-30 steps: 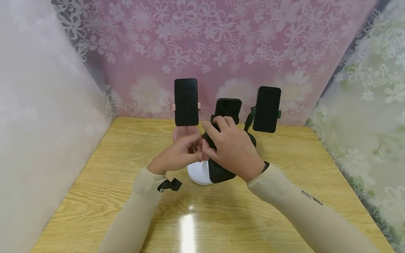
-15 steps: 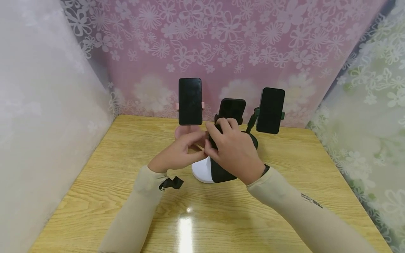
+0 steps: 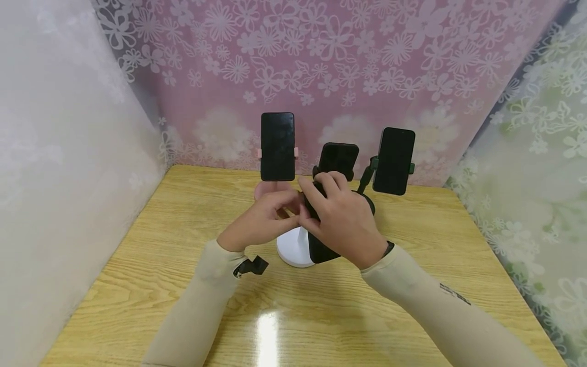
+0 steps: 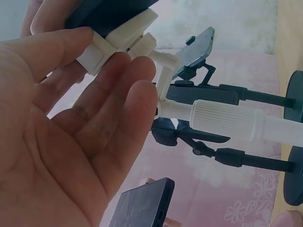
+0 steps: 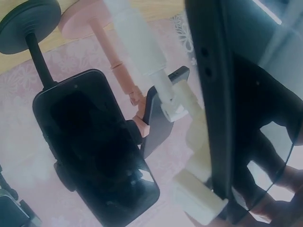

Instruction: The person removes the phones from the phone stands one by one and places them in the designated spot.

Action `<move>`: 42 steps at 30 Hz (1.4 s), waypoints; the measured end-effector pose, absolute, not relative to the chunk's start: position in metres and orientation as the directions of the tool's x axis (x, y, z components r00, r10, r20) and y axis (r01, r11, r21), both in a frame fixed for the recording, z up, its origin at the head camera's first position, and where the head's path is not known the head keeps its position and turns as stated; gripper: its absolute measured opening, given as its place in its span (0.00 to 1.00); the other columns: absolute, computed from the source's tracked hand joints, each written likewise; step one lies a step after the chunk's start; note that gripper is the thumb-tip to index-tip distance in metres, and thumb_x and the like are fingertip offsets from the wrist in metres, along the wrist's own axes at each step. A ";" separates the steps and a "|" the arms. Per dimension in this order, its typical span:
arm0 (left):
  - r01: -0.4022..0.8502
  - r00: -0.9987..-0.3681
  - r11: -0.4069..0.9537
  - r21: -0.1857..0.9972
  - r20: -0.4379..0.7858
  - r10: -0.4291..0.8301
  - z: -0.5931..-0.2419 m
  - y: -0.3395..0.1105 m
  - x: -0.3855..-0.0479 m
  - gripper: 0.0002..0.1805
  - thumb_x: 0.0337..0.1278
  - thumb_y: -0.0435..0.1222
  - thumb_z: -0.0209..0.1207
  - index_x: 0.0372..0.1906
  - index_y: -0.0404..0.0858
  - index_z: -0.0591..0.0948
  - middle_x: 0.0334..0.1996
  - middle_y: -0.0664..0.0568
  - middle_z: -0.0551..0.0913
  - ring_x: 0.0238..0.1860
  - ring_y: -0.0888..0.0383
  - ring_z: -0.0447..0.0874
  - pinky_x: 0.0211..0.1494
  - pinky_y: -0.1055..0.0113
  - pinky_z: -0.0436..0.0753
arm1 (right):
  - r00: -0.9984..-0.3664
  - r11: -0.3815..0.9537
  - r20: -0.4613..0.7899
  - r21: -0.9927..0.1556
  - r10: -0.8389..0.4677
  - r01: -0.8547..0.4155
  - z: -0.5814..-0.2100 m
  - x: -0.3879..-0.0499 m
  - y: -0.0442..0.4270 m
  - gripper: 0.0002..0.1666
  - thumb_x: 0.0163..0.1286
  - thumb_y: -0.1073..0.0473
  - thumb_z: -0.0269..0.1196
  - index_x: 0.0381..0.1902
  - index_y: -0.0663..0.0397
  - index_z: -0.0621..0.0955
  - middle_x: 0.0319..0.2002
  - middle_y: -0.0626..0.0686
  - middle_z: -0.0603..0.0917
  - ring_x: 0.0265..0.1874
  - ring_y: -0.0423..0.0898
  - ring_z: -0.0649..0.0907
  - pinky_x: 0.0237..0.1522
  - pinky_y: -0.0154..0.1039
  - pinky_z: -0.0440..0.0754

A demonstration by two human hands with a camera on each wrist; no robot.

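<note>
Gripping phone from above w/ R hand, w/ bent fingers over its far part. Pinching clamp btwn thumb & fingers of L hand. As for phone location: sitting just R of L pinch, mostly hidden under R palm, so nearer R hand than L. Running approx fore-aft on long axis, poking out on near side of R hand, just R of white stand base. Can't confirm clamp seating on phone edge, blocked by fingers, poor view.
</note>
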State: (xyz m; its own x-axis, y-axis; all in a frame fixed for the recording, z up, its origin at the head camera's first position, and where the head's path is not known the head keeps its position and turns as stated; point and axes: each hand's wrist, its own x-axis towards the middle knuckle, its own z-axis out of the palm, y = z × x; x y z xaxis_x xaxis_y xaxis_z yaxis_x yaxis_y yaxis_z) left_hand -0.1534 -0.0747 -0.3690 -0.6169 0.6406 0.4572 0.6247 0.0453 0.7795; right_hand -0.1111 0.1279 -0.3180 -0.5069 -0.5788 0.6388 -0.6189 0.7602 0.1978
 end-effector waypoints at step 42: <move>0.574 -0.633 0.115 0.811 0.351 0.690 -0.368 -0.075 -0.153 0.26 0.70 0.37 0.65 0.70 0.43 0.75 0.43 0.54 0.84 0.45 0.58 0.83 0.45 0.60 0.85 | -0.243 0.707 0.826 0.239 -0.508 -0.665 -0.381 -0.080 0.247 0.21 0.74 0.54 0.54 0.52 0.62 0.84 0.40 0.64 0.81 0.41 0.64 0.81 0.25 0.54 0.84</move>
